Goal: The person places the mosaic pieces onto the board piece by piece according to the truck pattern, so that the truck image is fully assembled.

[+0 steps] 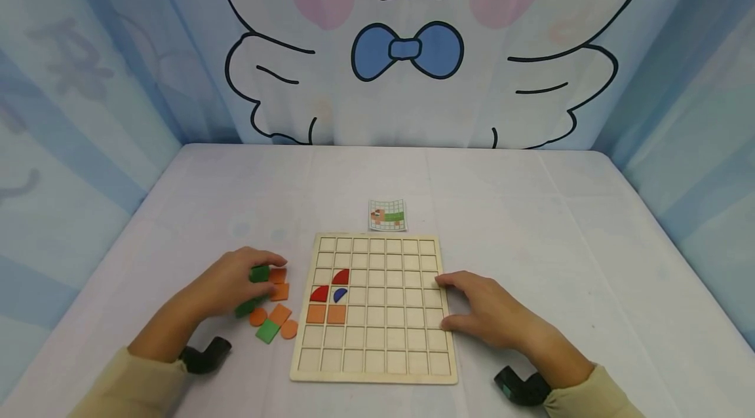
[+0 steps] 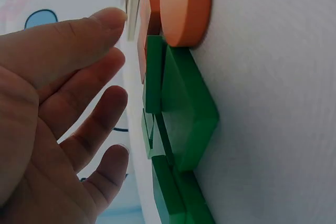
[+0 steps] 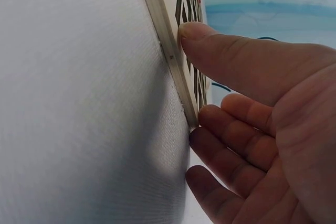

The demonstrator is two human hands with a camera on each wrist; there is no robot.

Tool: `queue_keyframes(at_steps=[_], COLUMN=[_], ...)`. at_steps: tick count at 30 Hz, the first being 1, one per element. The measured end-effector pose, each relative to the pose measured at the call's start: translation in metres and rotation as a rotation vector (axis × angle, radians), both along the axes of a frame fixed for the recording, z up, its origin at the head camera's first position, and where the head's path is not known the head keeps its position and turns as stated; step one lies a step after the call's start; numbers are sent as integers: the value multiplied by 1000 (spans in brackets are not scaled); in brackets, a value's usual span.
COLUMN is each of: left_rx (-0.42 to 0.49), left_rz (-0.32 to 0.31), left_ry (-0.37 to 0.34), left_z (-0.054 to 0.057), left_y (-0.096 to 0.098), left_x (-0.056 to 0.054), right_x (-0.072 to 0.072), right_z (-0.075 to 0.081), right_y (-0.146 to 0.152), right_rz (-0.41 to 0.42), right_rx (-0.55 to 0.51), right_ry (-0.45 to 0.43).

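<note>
Along the left edge of the wooden board [image 1: 375,317], the left hand [image 1: 232,282] hangs loosely parted at the orange tiles [image 1: 280,314] and green tiles [image 1: 268,331], gripping nothing, while the right hand [image 1: 492,310], relaxed, touches the board's right edge. Pinching a single tile by its sides seems best, with light steadying at that right edge so the laid pieces [image 1: 336,314] stay seated.

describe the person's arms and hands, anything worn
The person wears a beige fabric left sleeve and matching right sleeve, plus a bent black left wrist device and matching right wrist device. The left hand and right hand show no gloves or rings.
</note>
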State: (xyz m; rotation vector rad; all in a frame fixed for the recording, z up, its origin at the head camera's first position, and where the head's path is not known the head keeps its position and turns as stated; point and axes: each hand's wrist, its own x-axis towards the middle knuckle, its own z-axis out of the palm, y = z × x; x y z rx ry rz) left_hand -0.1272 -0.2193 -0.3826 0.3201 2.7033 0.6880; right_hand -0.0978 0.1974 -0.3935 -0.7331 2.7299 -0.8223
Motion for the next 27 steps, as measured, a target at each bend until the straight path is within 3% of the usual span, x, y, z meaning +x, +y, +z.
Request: queue_keyframes(at_steps=[27], left_rx=[-25], left_rz=[18], left_ry=[70], left_z=[-11], left_y=[7], left_x=[-7], right_x=[0], right_z=[1], right_y=[-1], right_rz=[4], right_rx=[2], right_ry=[-9])
